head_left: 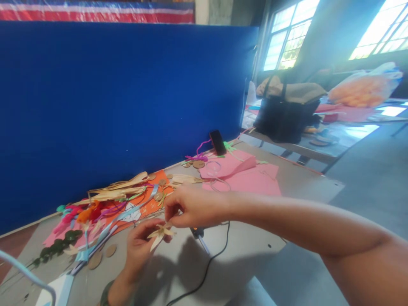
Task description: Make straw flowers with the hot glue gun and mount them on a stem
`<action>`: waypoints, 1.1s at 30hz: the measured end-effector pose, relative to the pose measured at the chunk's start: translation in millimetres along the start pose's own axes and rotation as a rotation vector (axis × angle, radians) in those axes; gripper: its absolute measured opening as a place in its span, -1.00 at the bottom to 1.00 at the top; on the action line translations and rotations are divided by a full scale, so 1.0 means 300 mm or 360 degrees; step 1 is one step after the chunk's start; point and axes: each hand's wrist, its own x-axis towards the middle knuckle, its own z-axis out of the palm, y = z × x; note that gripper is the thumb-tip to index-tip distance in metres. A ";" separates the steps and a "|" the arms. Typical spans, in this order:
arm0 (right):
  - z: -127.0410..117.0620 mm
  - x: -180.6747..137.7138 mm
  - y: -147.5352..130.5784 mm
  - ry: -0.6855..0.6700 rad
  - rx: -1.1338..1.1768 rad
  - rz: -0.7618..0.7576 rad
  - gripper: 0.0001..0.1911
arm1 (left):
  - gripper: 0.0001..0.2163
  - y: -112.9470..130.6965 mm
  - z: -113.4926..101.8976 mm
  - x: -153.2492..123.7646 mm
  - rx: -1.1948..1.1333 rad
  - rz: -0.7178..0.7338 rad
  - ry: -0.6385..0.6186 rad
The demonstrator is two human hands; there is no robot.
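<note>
My left hand (140, 248) pinches a small pale flower made of dried leaf strips (161, 233) above the grey table (248, 259). My right hand (188, 207) reaches across from the right, its fingertips pinched on the top of the same flower. Both hands meet at the flower, just in front of the pile of craft material.
Dried leaf strips (119, 189), ribbons, orange paper (149, 206), wooden discs (111, 250) and pink sheets (245, 174) lie on the table. A glue gun tip (199, 235) with black cable lies under my right hand. A phone (218, 142) leans on the blue partition (121, 102). A black bag (282, 117) stands beyond.
</note>
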 end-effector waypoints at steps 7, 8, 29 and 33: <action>-0.005 0.014 -0.047 0.0024 -0.0197 0.0099 -0.92 | -0.85 -0.005 -0.007 0.001 0.0085 0.0013 -0.0006; -0.004 0.017 -0.050 0.0019 -0.0208 0.0103 -0.92 | -0.85 0.000 -0.005 0.001 0.0090 0.0018 -0.0018; -0.016 0.055 -0.042 -0.0212 -0.0116 0.0203 -0.86 | -0.91 -0.008 0.006 0.005 0.0064 0.0083 -0.0080; -0.023 0.064 -0.015 -0.0056 -0.0029 0.0179 -0.79 | -0.87 -0.014 0.013 0.011 -0.0027 0.0063 0.0017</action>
